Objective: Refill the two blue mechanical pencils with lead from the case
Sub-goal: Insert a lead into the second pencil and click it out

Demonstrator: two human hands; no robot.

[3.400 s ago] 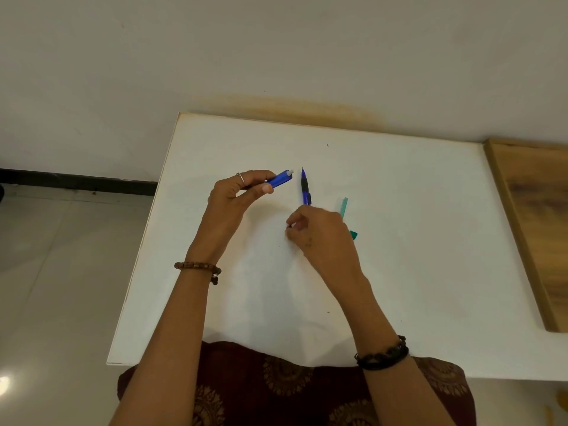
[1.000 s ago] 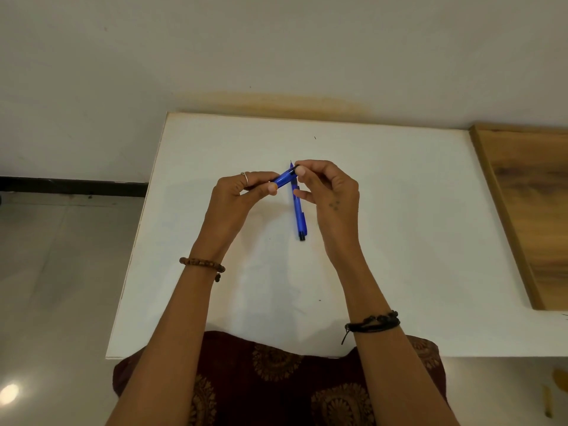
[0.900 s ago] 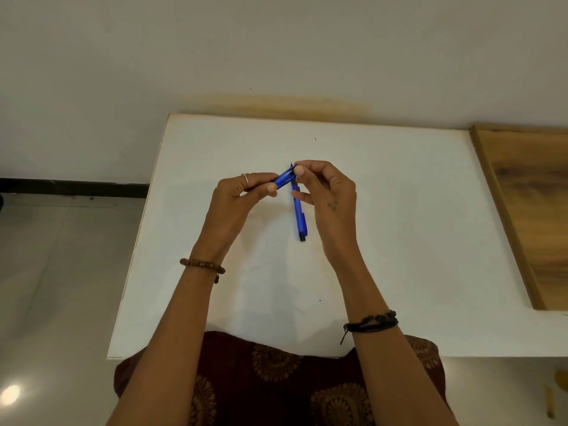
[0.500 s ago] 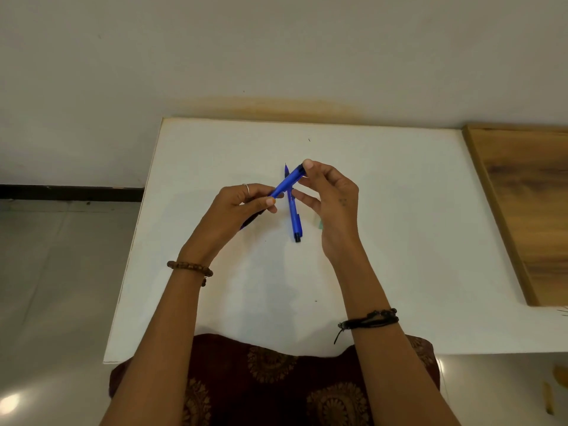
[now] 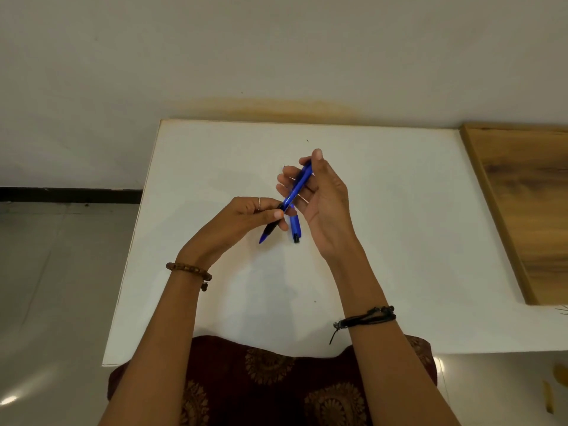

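Observation:
A blue mechanical pencil (image 5: 296, 187) with a black grip is held slanted above the white table (image 5: 399, 241), tip pointing down-left. My left hand (image 5: 246, 219) pinches it at the black grip. My right hand (image 5: 319, 198) holds its upper end, index finger pressing on the top. The second blue pencil (image 5: 295, 227) lies on the table just beneath, mostly hidden by my hands, black end toward me. The lead case is hidden behind my right hand.
A wooden board (image 5: 528, 204) adjoins the table on the right. The wall runs along the table's far edge. Grey tiled floor (image 5: 55, 287) lies to the left. My lap in dark patterned cloth (image 5: 270, 382) is at the near edge.
The held pencil has tilted steeper and slid through my left hand, so its tip now shows below it. My right hand moved up to the pencil's top end.

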